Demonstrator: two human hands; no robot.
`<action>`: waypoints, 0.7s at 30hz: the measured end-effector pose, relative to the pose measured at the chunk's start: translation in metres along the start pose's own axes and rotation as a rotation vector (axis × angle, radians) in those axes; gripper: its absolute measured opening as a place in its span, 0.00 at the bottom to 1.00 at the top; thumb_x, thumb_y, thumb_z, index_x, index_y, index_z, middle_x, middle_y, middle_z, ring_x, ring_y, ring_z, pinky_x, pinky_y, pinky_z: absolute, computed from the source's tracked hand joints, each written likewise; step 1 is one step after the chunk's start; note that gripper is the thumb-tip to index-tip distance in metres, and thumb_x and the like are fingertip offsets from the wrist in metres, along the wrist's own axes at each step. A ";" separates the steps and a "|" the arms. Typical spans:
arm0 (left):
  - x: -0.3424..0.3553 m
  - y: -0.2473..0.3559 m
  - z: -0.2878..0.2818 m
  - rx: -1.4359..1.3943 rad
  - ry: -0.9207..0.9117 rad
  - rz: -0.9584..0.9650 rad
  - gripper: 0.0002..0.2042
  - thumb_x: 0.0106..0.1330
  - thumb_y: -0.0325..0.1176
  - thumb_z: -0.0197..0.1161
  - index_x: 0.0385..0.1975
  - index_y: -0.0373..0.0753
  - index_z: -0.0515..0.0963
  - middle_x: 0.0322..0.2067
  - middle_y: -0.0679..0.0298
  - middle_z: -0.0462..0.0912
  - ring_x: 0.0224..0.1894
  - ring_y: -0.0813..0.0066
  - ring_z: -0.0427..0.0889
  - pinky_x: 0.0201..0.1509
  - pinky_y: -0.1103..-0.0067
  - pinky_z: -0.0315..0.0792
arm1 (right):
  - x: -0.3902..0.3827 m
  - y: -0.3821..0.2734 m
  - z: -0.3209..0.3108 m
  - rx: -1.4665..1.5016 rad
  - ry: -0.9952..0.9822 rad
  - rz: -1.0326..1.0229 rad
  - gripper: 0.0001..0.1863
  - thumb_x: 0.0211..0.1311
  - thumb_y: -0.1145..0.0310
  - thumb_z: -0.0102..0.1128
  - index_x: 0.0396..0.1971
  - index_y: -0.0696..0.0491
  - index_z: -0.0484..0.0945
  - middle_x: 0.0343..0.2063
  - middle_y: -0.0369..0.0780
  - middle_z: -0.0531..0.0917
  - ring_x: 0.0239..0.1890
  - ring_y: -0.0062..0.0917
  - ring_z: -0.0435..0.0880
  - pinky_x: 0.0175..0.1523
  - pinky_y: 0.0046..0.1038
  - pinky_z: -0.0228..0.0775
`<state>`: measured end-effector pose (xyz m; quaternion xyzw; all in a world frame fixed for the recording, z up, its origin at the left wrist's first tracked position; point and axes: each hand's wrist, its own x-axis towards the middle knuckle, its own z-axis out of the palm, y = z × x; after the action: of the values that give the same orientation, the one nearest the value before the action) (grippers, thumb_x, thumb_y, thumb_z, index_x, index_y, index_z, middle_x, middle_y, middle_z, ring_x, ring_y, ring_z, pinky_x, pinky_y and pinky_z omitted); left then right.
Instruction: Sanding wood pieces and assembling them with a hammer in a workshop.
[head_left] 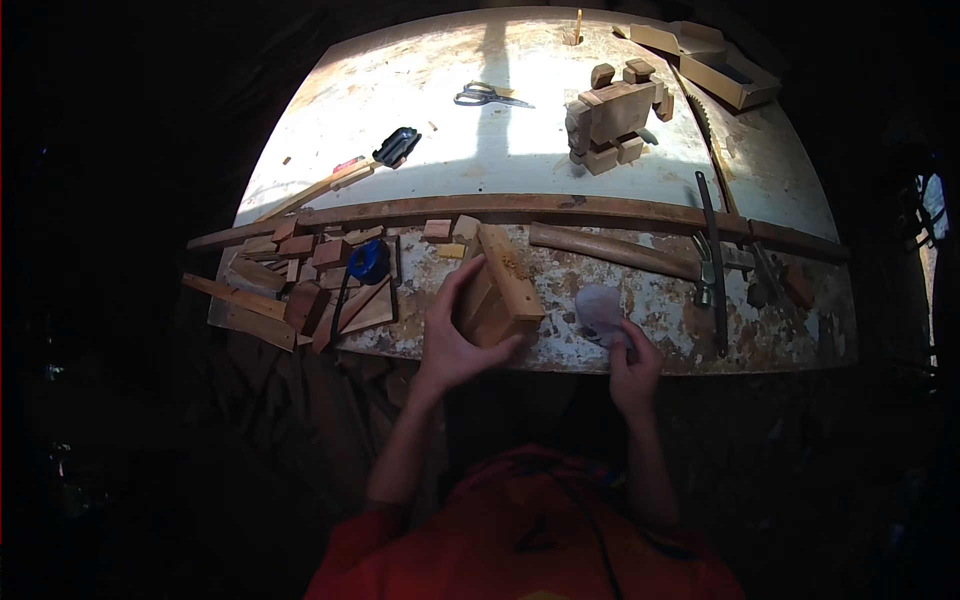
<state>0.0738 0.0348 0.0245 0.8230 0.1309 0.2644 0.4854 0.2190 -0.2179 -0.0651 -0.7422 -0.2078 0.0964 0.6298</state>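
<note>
My left hand (462,335) is closed round a small wooden assembly (512,280) with screw holes or dark dots on its upper board and some light brown crumbs on top. My right hand (630,365) pinches a thin greyish, rounded sheet (597,308), perhaps sandpaper, lying against the paint-stained bench strip to the right of the assembly. A claw hammer (610,245) lies behind both hands, its head to the right. A blue tape-like tool (368,260) sits among wood offcuts (300,250) to the left of my left hand.
A long wooden batten (650,213) crosses the worktable (290,130). Beyond it are scissors (485,95), a black tool (396,147), a blocky wooden figure (618,110), a saw blade (705,130) and a cardboard box (730,75). A dark bar (712,270) lies at right.
</note>
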 end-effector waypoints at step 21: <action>-0.040 -0.024 0.001 -0.379 0.405 -0.416 0.42 0.66 0.31 0.76 0.78 0.31 0.60 0.64 0.57 0.79 0.64 0.63 0.82 0.70 0.66 0.77 | 0.001 0.005 0.003 0.061 0.008 -0.030 0.15 0.80 0.77 0.60 0.60 0.64 0.82 0.44 0.37 0.87 0.45 0.16 0.84 0.50 0.22 0.78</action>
<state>0.0422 0.0274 -0.0084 0.6048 0.3384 0.3374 0.6371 0.2195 -0.2158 -0.0701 -0.7198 -0.2134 0.0905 0.6543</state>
